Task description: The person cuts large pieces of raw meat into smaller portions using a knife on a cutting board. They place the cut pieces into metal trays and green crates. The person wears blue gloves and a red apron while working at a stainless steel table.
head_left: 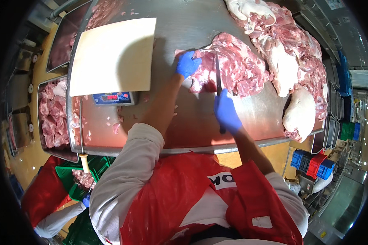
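My left hand, gloved in blue, grips the left part of a large slab of raw pink meat on the steel table. My right hand, also blue-gloved, is closed round the handle of a long knife; its blade points away from me across the meat. Left of my hands a white board rests over a small blue digital scale, with meat scraps scattered near it.
A heap of meat and pale skin-covered cuts lines the right side. Steel bins of meat pieces stand left. A rod with wooden handle hangs at the near-left edge, above green crates. A co-worker's red-aproned body is at bottom left.
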Demonstrator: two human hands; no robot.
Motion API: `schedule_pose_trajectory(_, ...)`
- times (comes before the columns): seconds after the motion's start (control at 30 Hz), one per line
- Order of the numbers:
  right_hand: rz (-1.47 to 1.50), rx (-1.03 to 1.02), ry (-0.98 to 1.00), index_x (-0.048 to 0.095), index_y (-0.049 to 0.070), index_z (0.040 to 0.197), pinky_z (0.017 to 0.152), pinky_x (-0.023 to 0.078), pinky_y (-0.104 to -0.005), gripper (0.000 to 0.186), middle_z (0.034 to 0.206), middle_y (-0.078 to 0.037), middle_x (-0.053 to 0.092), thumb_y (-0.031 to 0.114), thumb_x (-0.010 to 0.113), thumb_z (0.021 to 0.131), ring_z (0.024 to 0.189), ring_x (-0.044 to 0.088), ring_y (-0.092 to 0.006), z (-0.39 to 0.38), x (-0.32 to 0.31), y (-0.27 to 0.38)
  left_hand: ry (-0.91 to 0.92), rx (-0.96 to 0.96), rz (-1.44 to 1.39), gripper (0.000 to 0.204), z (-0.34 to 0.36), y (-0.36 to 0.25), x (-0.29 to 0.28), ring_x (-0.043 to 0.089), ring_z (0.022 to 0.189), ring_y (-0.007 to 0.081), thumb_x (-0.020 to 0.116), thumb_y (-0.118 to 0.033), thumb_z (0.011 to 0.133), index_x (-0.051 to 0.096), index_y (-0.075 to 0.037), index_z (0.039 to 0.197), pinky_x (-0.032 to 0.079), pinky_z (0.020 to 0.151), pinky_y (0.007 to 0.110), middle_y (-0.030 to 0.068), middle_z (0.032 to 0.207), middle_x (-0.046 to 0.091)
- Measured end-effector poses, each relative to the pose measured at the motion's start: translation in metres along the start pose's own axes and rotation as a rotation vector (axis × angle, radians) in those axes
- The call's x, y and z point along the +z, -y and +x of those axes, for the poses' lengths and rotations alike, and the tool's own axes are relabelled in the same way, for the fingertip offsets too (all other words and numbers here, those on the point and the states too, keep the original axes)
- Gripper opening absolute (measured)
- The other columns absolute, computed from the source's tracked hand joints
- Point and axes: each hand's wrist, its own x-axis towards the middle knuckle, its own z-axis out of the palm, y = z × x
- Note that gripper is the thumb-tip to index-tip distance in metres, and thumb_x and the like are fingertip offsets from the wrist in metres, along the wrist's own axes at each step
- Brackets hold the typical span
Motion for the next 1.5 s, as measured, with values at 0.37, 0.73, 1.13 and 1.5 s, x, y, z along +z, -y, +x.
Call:
schedule_pose_trajectory(0.37, -0.176, 0.007, 0.051, 0.045, -0.006, 0.112, 0.072, 0.051, -0.0563, 0.024, 0.090, -0.031, 0.066, 0.012, 0.041, 0.096, 0.082, 0.064, -0.0492, 0.039, 0.062, 0.009, -0.083, 0.042, -0.034, 0.038, -0.076, 0.013, -0.011, 0.067, 0.085, 0.0338, 0.074, -0.025, 0.079, 0.064, 0.001, 0.106, 0.053, 0.076, 0.041, 0.0217, 0.096, 0.068)
schedule_pose_trajectory(0.73, -0.559, 0.005, 0.078, 0.044, 0.006, 0.099, 0.062, 0.050, -0.0571, 0.009, 0.076, -0.023, 0.062, 0.015, 0.043, 0.099, 0.071, 0.063, -0.0471, -0.109, -0.030, -0.013, -0.112, 0.073, 0.528, 0.056, -0.165, -0.043, -0.014, 0.045, 0.129, 0.0433, 0.067, -0.031, 0.076, 0.060, -0.015, 0.129, 0.041, 0.097, 0.057, 0.0221, 0.148, 0.038)
schedule_pose_trajectory(1.13, -0.464, -0.274, -0.123, 0.055, 0.006, 0.106, 0.069, 0.048, -0.0554, 0.014, 0.089, -0.027, 0.064, 0.016, 0.050, 0.099, 0.083, 0.062, -0.0477, -0.012, -0.079, -0.076, -0.231, 0.149, 0.809, 0.041, -0.097, -0.030, -0.023, 0.048, 0.125, 0.0366, 0.069, -0.020, 0.078, 0.067, -0.021, 0.119, 0.040, 0.094, 0.056, 0.0145, 0.145, 0.045)
schedule_pose_trajectory(1.5, -0.379, -0.396, -0.227, 0.055, 0.005, 0.102, 0.068, 0.049, -0.0527, 0.012, 0.084, -0.024, 0.066, 0.015, 0.051, 0.099, 0.081, 0.063, -0.0458, 0.028, -0.076, -0.098, -0.165, 0.222, 0.827, 0.041, -0.137, -0.066, 0.117, 0.056, 0.101, 0.0267, 0.070, -0.033, 0.078, 0.057, -0.012, 0.111, 0.044, 0.082, 0.044, 0.0075, 0.105, 0.056)
